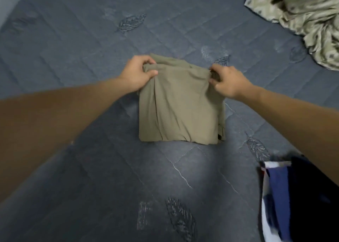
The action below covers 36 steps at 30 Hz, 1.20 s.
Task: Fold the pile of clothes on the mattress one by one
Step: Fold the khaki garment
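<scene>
Left hand point(136, 74) and right hand point(226, 81) pinch the folded khaki garment's point(180, 109) far corners; crumpled camouflage cloth point(300, 15) and blue clothing point(300, 199) are cut off at the mattress's point(82, 45) right edge.

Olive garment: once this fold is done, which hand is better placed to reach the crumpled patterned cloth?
Probably the right hand. It grips the olive garment on the side nearer the patterned cloth, at the mattress's far right; the left hand would have to cross over.

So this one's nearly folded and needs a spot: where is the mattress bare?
Bare mattress lies far left of the khaki garment, and near, below its hem. Crowded: the crumpled pale cloth far right, the blue clothes near right.
</scene>
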Tool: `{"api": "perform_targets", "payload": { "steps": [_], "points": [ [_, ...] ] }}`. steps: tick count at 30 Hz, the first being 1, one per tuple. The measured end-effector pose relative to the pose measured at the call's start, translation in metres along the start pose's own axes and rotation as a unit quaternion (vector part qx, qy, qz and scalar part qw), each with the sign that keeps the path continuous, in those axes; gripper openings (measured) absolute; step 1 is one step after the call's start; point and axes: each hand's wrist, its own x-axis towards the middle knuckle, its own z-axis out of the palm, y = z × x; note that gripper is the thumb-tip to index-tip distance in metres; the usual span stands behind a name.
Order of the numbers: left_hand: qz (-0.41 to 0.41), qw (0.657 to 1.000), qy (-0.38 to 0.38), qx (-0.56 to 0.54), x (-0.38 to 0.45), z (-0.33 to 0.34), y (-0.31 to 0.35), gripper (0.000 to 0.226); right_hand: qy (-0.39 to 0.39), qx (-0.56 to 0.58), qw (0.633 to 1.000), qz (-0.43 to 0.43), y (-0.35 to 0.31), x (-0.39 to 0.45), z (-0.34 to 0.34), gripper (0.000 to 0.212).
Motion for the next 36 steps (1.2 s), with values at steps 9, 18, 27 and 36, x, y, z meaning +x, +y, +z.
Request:
{"api": "perform_targets", "payload": {
  "steps": [9, 18, 27, 36],
  "points": [
    [0.072, 0.972, -0.053, 0.218, -0.006, 0.053, -0.038, 0.065, -0.034, -0.071, 0.997, -0.028, -0.014, 0.014, 0.085, 0.061],
    [-0.281, 0.939, 0.090, -0.175, -0.005, 0.070, -0.033, 0.086, 0.098, 0.345, 0.848, 0.390, 0.020, 0.013, 0.087, 0.091],
    [-0.262, 0.902, 0.018, -0.343, -0.002, 0.067, -0.014, 0.033, -0.005, 0.645, 0.707, 0.291, 0.019, 0.015, 0.075, 0.041],
    [-0.211, 0.926, 0.018, -0.313, -0.040, 0.064, 0.062, 0.039, 0.028, 0.662, 0.708, 0.247, 0.041, -0.047, 0.027, 0.015]
  ]
}}
